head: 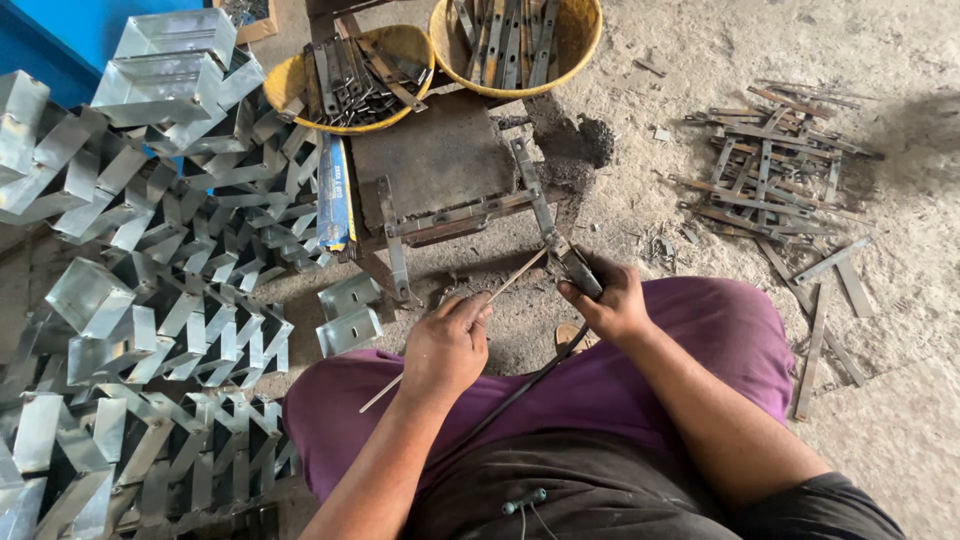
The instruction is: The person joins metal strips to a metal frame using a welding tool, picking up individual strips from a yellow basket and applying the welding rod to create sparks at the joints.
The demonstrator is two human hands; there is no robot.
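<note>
Person seated, purple trousers, both hands low centre. Left hand (447, 345) fingers curled, pinching a thin welding rod (470, 315) that runs from 7 o'clock up toward 1 o'clock. Right hand (610, 300) closed around a dark electrode holder (580, 272); black cable (520, 390) trails from it down across the lap. Rod tip meets the holder just beside the near corner of a flat steel-strip frame (470, 212). Frame lies on a dark metal work block (435, 155) at 12 o'clock of the hands. Two yellow basins with steel strips: one (350, 80) at 11 o'clock, one (515, 45) at 12 o'clock. Heap of shiny bent sheet-metal brackets (150, 250) fills 9 o'clock side. Loose flat strips (775, 175) scattered on the dirt floor at 2 o'clock.
</note>
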